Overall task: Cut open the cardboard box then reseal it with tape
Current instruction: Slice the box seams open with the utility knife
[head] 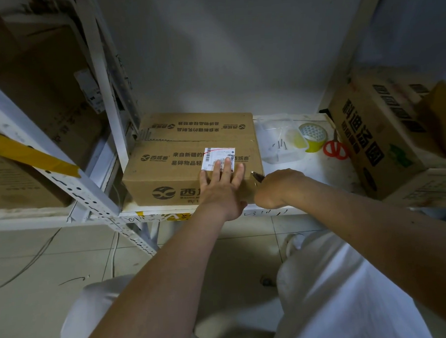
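A brown cardboard box (170,155) with printed writing and a white shipping label (217,155) lies on a white metal shelf (306,165). My left hand (221,184) presses flat on the box's top near the front right, fingers straight over the label. My right hand (276,187) grips a small cutting tool (257,176) whose metal tip touches the box's front right corner. The tool's handle is hidden inside my fist. A yellow-green roll of tape (313,136) sits on the shelf to the right of the box.
A clear plastic tub (279,140) with a few nails stands between the box and the tape. Red-handled scissors (336,148) lie beside a large printed carton (384,133) at the right. More cartons fill the left shelves (48,105). Tiled floor lies below.
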The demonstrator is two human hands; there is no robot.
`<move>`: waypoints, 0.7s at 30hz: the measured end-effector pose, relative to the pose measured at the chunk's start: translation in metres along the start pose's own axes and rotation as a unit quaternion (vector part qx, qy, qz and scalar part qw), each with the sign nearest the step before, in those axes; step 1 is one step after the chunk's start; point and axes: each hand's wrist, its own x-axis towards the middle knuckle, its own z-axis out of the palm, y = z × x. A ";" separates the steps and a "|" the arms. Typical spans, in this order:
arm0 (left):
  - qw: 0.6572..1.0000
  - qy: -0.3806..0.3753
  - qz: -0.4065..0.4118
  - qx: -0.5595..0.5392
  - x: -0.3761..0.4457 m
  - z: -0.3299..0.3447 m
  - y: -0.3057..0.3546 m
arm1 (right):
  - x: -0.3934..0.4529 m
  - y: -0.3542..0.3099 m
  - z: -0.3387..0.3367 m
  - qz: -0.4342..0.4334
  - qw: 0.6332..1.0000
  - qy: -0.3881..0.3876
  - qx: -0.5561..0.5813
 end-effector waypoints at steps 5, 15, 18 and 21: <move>1.000 -0.003 -0.004 0.002 0.000 -0.001 0.001 | 0.003 -0.003 0.000 -0.005 1.000 0.013 0.005; 1.000 -0.018 -0.010 0.011 -0.004 -0.008 0.005 | -0.005 0.002 0.023 0.022 0.992 0.104 0.073; 1.000 -0.015 -0.008 0.011 -0.004 -0.007 0.004 | -0.008 0.005 0.017 0.026 0.993 0.069 0.095; 1.000 -0.009 -0.004 0.009 -0.002 -0.004 0.002 | -0.007 0.005 0.008 0.023 0.995 0.039 0.093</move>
